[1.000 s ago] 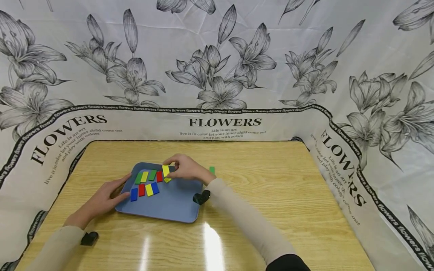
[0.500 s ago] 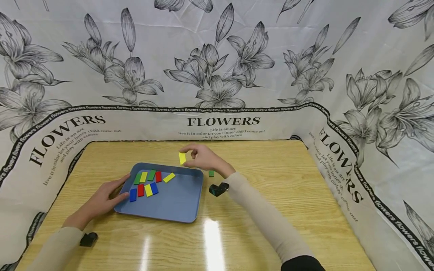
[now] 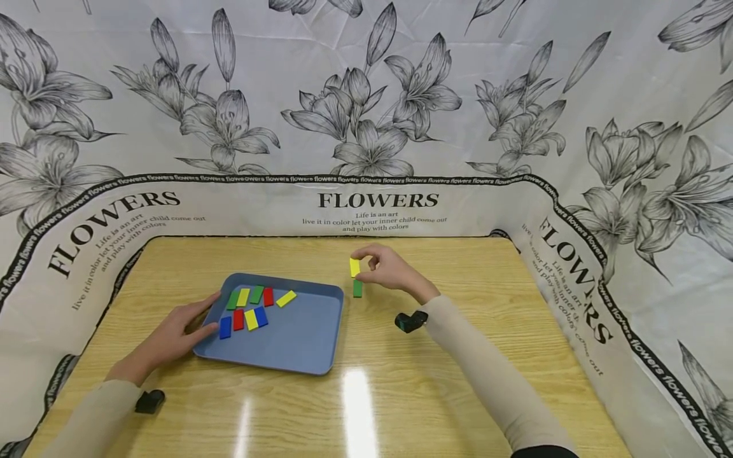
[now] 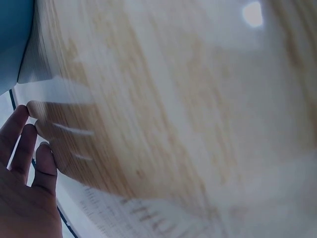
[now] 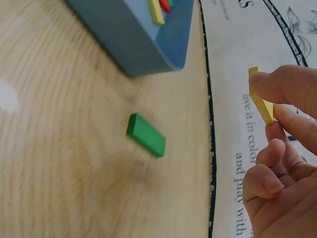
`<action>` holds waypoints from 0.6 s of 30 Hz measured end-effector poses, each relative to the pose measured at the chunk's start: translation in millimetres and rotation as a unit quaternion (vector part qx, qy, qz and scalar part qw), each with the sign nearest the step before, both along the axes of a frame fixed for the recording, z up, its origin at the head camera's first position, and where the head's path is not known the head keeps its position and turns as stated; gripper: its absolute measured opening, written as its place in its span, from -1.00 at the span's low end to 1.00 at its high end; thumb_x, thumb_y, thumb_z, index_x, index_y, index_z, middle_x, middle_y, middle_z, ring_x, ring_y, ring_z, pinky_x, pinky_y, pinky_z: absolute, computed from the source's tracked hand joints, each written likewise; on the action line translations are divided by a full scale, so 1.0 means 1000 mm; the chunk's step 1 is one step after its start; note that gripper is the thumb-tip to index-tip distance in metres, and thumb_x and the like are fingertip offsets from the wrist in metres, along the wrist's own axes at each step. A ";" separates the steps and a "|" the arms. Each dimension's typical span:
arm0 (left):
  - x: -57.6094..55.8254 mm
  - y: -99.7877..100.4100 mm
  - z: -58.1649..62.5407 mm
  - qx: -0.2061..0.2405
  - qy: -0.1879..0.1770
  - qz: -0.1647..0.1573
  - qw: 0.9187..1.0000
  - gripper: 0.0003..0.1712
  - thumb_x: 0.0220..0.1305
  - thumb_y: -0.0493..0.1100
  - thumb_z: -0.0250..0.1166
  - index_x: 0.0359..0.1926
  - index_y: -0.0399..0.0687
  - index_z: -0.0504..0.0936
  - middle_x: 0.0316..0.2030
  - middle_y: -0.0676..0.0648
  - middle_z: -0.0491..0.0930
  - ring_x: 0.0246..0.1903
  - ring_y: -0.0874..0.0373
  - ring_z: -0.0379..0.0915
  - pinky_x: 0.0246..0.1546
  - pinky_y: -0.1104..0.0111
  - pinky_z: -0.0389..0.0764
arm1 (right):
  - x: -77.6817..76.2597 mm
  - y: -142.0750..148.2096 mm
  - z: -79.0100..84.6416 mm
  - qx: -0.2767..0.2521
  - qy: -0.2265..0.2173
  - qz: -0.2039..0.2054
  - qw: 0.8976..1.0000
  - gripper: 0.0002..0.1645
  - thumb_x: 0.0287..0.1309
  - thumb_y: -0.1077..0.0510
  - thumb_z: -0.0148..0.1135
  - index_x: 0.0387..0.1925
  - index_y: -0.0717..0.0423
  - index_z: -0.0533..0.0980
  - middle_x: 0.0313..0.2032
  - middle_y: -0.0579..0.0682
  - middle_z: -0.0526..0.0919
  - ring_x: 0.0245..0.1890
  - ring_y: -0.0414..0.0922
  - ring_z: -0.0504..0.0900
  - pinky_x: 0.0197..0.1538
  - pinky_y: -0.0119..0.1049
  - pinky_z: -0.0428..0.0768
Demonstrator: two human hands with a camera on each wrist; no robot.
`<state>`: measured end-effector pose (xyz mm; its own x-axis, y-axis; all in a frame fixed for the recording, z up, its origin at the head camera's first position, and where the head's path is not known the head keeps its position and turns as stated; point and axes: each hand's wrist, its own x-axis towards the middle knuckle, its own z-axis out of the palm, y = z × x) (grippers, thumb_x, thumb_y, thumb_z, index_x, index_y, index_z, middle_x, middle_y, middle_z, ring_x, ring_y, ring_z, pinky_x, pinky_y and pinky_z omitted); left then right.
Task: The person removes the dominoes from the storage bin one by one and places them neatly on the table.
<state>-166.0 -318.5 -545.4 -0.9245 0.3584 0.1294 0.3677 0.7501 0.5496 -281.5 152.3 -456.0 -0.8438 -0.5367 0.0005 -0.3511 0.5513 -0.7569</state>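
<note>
Yellow block (image 3: 355, 268), one: held in the air beyond and to the right of the far right corner of the blue tray (image 3: 294, 340); a second ago over the tray's far side, now carried clear of it, which by judgement makes this a transfer from tray to table (image 3: 475, 356), lift done, setting-down not. Long axis: near to far in the head view, broad face toward the wearer, aslant in the right wrist view; whether level or tipped up, not certain. Right hand (image 3: 392, 268): thumb and forefinger pinching that block near its two ends, little gap beyond the block's length. Green block (image 3: 357, 289), one: on the table just right of the tray, long axis also near to far, roughly in line with the yellow one in the head view; the two apart in the right wrist view. Left hand (image 3: 174, 334): at the tray's left rim, fingers extended, no block held. Remaining in the tray: two short rows of coloured blocks (image 3: 238, 320) on its left half, plus one slanted yellow piece (image 3: 286, 299) right of the far row.
</note>
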 end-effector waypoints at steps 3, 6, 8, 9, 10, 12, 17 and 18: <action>-0.001 -0.001 -0.001 -0.001 -0.003 0.002 1.000 -0.16 0.45 0.04 0.30 0.60 -0.05 0.19 0.45 -0.39 0.34 0.41 -0.45 0.24 0.30 -0.39 0.30 | -0.001 0.008 -0.008 0.004 -0.004 -0.006 1.000 -0.38 0.19 0.18 0.43 0.29 0.18 0.55 0.24 0.14 0.58 -0.42 -0.17 0.44 -0.35 -0.33 0.45; -0.002 -0.001 -0.001 -0.002 -0.004 0.005 1.000 -0.16 0.45 0.04 0.30 0.61 -0.03 0.19 0.45 -0.39 0.34 0.40 -0.46 0.25 0.30 -0.39 0.30 | -0.004 0.016 -0.016 0.010 -0.009 -0.005 1.000 -0.39 0.20 0.18 0.44 0.29 0.18 0.56 0.23 0.15 0.58 -0.44 -0.18 0.43 -0.37 -0.34 0.46; -0.002 0.000 -0.001 -0.002 -0.002 0.006 1.000 -0.16 0.45 0.04 0.30 0.61 -0.03 0.19 0.45 -0.39 0.34 0.40 -0.46 0.25 0.30 -0.38 0.30 | -0.005 0.019 -0.022 0.010 -0.014 -0.005 1.000 -0.39 0.20 0.19 0.44 0.29 0.20 0.55 0.22 0.18 0.58 -0.45 -0.19 0.43 -0.39 -0.35 0.46; -0.002 0.000 -0.001 -0.003 -0.001 0.005 1.000 -0.16 0.45 0.03 0.30 0.61 -0.03 0.19 0.45 -0.39 0.34 0.40 -0.46 0.26 0.30 -0.38 0.30 | -0.005 0.021 -0.025 0.011 -0.017 -0.006 1.000 -0.39 0.20 0.19 0.44 0.28 0.19 0.56 0.23 0.19 0.58 -0.45 -0.19 0.43 -0.39 -0.35 0.46; -0.002 0.001 0.000 -0.002 0.001 0.006 1.000 -0.17 0.45 0.03 0.30 0.60 -0.04 0.20 0.44 -0.39 0.35 0.40 -0.46 0.26 0.30 -0.38 0.31 | -0.005 0.022 -0.028 0.012 -0.020 -0.007 1.000 -0.40 0.20 0.20 0.45 0.28 0.18 0.56 0.23 0.19 0.58 -0.45 -0.20 0.44 -0.39 -0.36 0.46; -0.002 0.002 0.000 0.000 0.003 0.006 1.000 -0.17 0.44 0.02 0.31 0.60 -0.05 0.21 0.44 -0.39 0.35 0.39 -0.46 0.27 0.30 -0.38 0.31 | -0.006 0.023 -0.033 0.014 -0.023 -0.012 1.000 -0.40 0.18 0.21 0.45 0.26 0.19 0.57 0.22 0.21 0.58 -0.46 -0.20 0.46 -0.39 -0.36 0.47; -0.002 0.002 0.002 0.001 0.003 0.006 1.000 -0.17 0.44 0.02 0.31 0.60 -0.06 0.21 0.44 -0.39 0.35 0.39 -0.45 0.27 0.30 -0.38 0.31 | -0.005 0.026 -0.045 0.027 -0.014 -0.018 0.999 -0.42 0.14 0.23 0.48 0.22 0.22 0.60 0.20 0.20 0.62 -0.41 -0.20 0.49 -0.32 -0.36 0.51; -0.002 0.002 0.002 0.002 0.003 0.006 1.000 -0.17 0.44 0.01 0.31 0.59 -0.07 0.22 0.44 -0.39 0.35 0.39 -0.45 0.27 0.30 -0.38 0.31 | -0.005 0.026 -0.048 0.030 -0.014 -0.020 0.999 -0.42 0.13 0.22 0.49 0.21 0.21 0.61 0.19 0.18 0.63 -0.38 -0.20 0.49 -0.28 -0.36 0.52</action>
